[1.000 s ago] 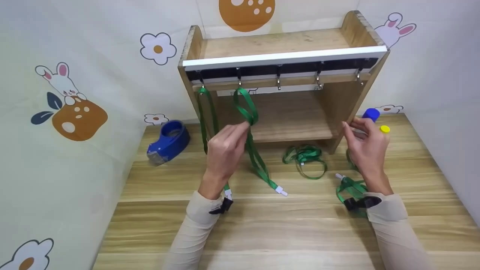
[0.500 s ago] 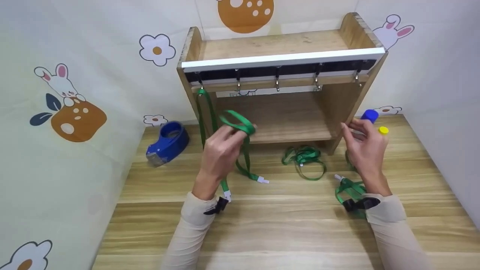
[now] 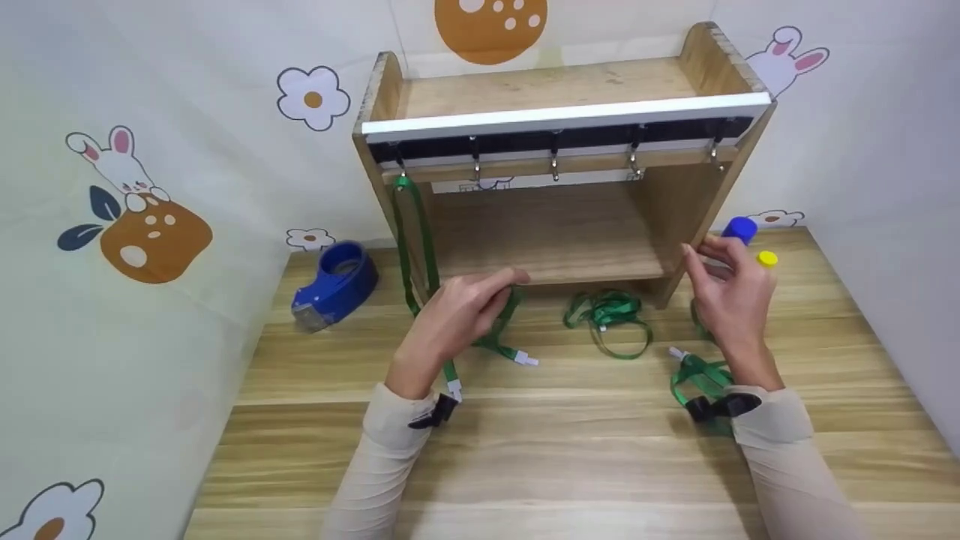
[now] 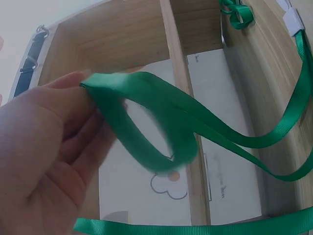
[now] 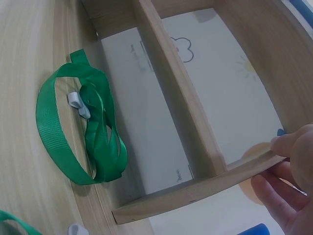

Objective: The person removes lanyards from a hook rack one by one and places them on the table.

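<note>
Green lanyard (image 3: 499,330): woven ribbon with a white clip at its end (clip lying on the tabletop (image 3: 525,450)), held low in front of the wooden hook rack (image 3: 562,120). Left hand (image 3: 457,319): fingers (image 4: 73,142) curled round a doubled loop of the ribbon, the rest trailing down to the wood. Right hand (image 3: 731,296): fingers bent, tips resting against the front edge of the rack's right side panel; nothing held.

Second green lanyard (image 3: 412,225): hanging from the leftmost hook, its strap running down behind the left hand.
Third green lanyard (image 3: 609,315): loose heap on the tabletop just before the rack's lower shelf, between the two hands.
Fourth green lanyard (image 3: 701,379): crumpled on the tabletop beside the right wrist.
Blue tape dispenser (image 3: 335,283): left of the rack, well apart from the hands.
Blue cap (image 3: 741,229) and yellow cap (image 3: 767,259): just behind the right hand (what they belong to is hidden).
</note>
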Demonstrator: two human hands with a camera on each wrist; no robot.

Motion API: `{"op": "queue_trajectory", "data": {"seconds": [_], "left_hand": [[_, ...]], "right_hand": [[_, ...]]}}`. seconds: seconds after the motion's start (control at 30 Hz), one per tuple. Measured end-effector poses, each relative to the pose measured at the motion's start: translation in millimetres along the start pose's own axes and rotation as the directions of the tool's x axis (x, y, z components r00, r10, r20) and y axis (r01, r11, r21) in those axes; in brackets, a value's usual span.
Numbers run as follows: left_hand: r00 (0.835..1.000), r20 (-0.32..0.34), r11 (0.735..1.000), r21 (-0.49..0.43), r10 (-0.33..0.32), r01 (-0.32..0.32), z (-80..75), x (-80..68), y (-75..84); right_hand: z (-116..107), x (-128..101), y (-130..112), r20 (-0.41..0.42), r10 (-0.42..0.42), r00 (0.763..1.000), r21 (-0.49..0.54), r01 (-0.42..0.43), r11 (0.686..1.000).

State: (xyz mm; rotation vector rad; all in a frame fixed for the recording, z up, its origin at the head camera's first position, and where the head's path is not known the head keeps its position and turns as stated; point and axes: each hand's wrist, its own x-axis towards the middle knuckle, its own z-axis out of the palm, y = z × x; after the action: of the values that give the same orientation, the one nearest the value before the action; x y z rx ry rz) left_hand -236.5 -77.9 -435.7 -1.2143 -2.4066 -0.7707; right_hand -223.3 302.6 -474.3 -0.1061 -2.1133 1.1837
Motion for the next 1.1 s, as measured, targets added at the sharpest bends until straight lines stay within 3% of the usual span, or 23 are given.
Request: {"op": "queue_trajectory", "data": {"seconds": [0.13, 0.33, 0.47, 0.57, 0.67, 0.73, 0.8, 0.9, 1.0, 1.1], "left_hand": [[1.000, 0.010, 0.999, -0.033, 0.011, -0.011, -1.8, 1.4, -0.6], [0.996, 0.081, 0.996, -0.075, -0.038, 0.045, -4.8, 1.0, -2.7], [0.995, 0.085, 0.994, -0.088, -0.056, 0.064, -2.8, 1.1, -0.2], [0.999, 0.035, 0.986, -0.163, -0.028, 0.033, 1.2, 4.3, 6.4], [0.996, -0.088, 0.959, -0.282, 0.009, -0.033, 6.6, 8.8, 14.5], [0.979, -0.202, 0.935, -0.347, 0.005, -0.076, 10.3, 11.8, 18.7], [0.950, -0.311, 0.923, -0.373, -0.027, -0.096, 13.5, 14.1, 20.4], [0.899, -0.424, 0.931, -0.361, -0.109, -0.057, 15.4, 15.9, 18.5], [0.861, -0.480, 0.961, -0.274, -0.166, 0.032, 12.1, 14.2, 16.0], [0.850, -0.497, 0.966, -0.254, -0.174, 0.049, 6.2, 12.4, 19.2]], "right_hand": [[-1, 0, 0, 0.004, 0.021, 1.000, 0.001, -0.021, 1.000], [0, 0, 0, 0.007, 0.028, 1.000, -0.016, -0.028, 0.999], [0, 0, 1, 0.008, 0.026, 1.000, -0.025, -0.026, 0.999], [0, 0, 2, 0.004, 0.020, 1.000, -0.025, -0.020, 0.999], [0, 0, 3, 0.002, 0.017, 1.000, -0.023, -0.017, 1.000], [0, 0, 3, 0.000, 0.017, 1.000, -0.019, -0.017, 1.000], [0, 0, 3, -0.004, 0.014, 1.000, -0.011, -0.014, 1.000], [0, 1, 3, -0.017, -0.004, 1.000, 0.026, 0.005, 1.000], [1, 1, 3, -0.024, -0.017, 1.000, 0.054, 0.018, 0.998], [2, 0, 3, -0.022, -0.019, 1.000, 0.047, 0.020, 0.999]]}}
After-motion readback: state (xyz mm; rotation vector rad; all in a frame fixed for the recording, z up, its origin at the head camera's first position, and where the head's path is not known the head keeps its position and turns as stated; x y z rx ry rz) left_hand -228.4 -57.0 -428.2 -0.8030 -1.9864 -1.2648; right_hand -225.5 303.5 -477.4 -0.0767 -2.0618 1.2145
